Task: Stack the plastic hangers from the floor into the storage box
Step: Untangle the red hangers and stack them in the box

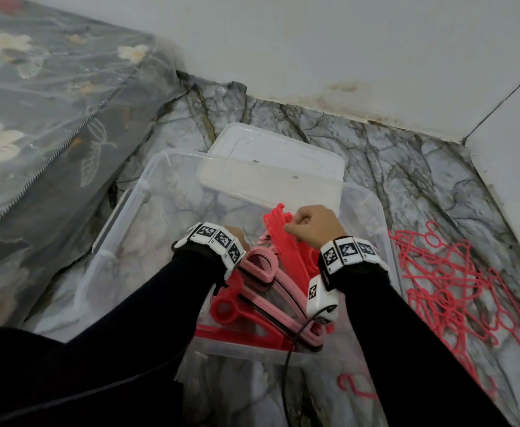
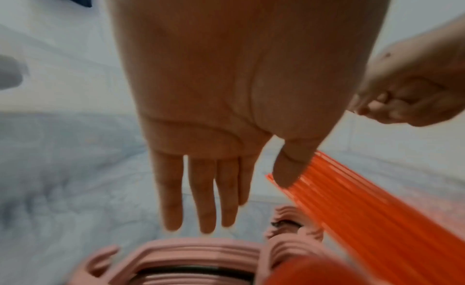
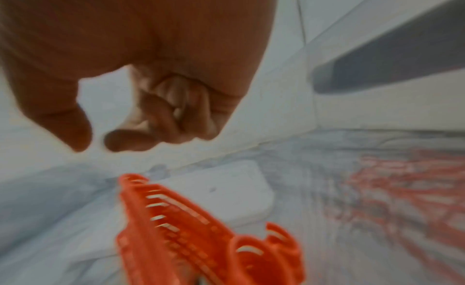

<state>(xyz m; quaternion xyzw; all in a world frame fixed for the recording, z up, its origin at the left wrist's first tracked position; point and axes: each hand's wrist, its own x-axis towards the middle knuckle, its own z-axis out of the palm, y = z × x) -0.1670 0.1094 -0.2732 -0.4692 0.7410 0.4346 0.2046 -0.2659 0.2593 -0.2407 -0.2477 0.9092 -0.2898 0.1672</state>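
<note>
No readable words, brand names, numbers or signs are showing anywhere in these views. The only printed marks are appearing on the white blocky wristbands (image 1: 218, 245) above the clear plastic storage box (image 1: 123, 241): black-and-white square coded patterns, carrying no legible letters or digits at this sharpness.

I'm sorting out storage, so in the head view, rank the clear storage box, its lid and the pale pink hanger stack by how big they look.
1. Storage box, clearly largest.
2. Lid, leaning on the box's far rim.
3. Pale pink hanger stack, smallest, though the arms partly hide it.
</note>
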